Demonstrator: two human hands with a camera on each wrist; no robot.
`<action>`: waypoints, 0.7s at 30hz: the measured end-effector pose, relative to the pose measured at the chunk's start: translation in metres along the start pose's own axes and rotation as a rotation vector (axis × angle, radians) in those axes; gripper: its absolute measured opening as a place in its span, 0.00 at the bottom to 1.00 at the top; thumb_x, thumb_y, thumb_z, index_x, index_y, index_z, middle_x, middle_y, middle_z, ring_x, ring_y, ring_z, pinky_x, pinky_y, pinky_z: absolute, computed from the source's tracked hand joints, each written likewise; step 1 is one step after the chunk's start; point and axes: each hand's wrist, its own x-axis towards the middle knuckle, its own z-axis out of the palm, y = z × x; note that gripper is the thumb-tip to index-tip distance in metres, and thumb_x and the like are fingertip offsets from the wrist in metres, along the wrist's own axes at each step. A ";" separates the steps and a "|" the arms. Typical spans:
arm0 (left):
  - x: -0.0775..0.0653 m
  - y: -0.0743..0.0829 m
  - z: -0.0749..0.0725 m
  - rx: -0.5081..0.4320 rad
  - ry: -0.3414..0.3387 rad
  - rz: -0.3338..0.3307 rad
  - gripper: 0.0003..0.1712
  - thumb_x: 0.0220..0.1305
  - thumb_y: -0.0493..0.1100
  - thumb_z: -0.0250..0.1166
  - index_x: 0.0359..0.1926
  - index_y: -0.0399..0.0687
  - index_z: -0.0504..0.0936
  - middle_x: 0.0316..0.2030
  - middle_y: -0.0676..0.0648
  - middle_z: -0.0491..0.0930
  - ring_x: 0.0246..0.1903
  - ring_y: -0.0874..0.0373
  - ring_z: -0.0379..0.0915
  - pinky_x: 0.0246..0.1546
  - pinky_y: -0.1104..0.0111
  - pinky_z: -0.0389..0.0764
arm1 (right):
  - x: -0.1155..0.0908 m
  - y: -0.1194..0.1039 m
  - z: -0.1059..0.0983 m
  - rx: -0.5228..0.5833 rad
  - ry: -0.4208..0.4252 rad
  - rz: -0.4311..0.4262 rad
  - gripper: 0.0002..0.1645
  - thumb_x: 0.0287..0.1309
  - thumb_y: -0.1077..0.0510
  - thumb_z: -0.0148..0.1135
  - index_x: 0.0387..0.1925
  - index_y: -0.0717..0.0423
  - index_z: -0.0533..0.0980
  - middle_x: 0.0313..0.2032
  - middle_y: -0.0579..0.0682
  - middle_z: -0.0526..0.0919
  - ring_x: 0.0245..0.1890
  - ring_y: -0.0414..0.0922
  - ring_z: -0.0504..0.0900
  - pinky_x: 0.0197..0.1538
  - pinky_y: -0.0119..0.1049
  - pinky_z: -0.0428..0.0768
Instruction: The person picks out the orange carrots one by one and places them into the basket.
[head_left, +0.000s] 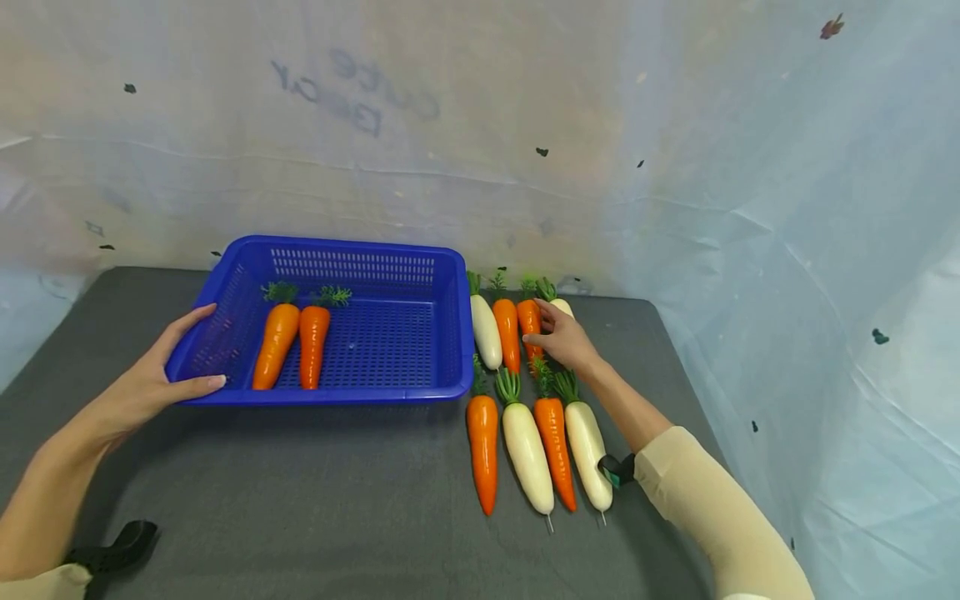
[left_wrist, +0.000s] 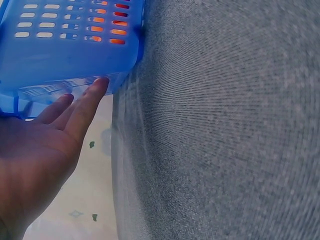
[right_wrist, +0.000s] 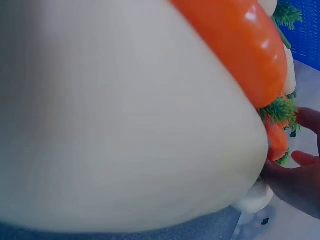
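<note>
A pale plastic sheet (head_left: 525, 100) hangs behind a dark grey table (head_left: 337, 492), where the left hand (head_left: 153, 371), thumb and fingers wide apart, braces a blue basket (head_left: 393, 333) at its left end. The work seems early: two carrots (head_left: 278, 346) lie inside, four white radishes (head_left: 527, 454) and four more carrots (head_left: 552, 442) outside, on its right. The right hand (head_left: 566, 340) has thumb and fingers at a back-row carrot (head_left: 528, 317); whether they grip it is unclear.

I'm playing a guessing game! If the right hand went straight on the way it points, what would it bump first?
Probably the back-row carrot nearest the right hand, just at its fingers; whether they touch it is hard to tell.
</note>
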 end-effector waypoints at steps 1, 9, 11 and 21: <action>0.000 0.000 0.000 0.002 0.001 -0.005 0.52 0.74 0.42 0.57 0.76 0.80 0.27 0.74 0.25 0.29 0.62 0.21 0.47 0.52 0.23 0.56 | 0.002 0.000 0.001 -0.013 0.000 0.005 0.47 0.65 0.58 0.65 0.78 0.50 0.51 0.75 0.58 0.56 0.71 0.57 0.62 0.66 0.53 0.70; -0.002 0.000 0.001 0.026 0.009 -0.004 0.53 0.73 0.43 0.58 0.76 0.81 0.28 0.73 0.25 0.31 0.61 0.22 0.50 0.53 0.30 0.67 | 0.009 0.006 0.001 -0.069 -0.011 0.035 0.49 0.64 0.57 0.66 0.78 0.47 0.50 0.70 0.62 0.63 0.63 0.59 0.72 0.57 0.52 0.77; -0.003 0.000 0.001 0.031 0.011 -0.001 0.53 0.73 0.43 0.58 0.76 0.80 0.28 0.73 0.25 0.32 0.61 0.23 0.50 0.52 0.31 0.69 | 0.011 0.008 -0.001 -0.061 -0.026 0.030 0.49 0.64 0.56 0.66 0.78 0.46 0.50 0.70 0.63 0.62 0.61 0.59 0.73 0.55 0.51 0.78; -0.003 0.002 0.003 0.039 0.015 0.003 0.53 0.73 0.43 0.58 0.76 0.79 0.28 0.73 0.24 0.33 0.61 0.22 0.50 0.52 0.26 0.61 | 0.020 0.009 -0.007 0.019 -0.130 0.050 0.54 0.61 0.55 0.69 0.79 0.42 0.46 0.70 0.63 0.61 0.43 0.52 0.82 0.37 0.42 0.84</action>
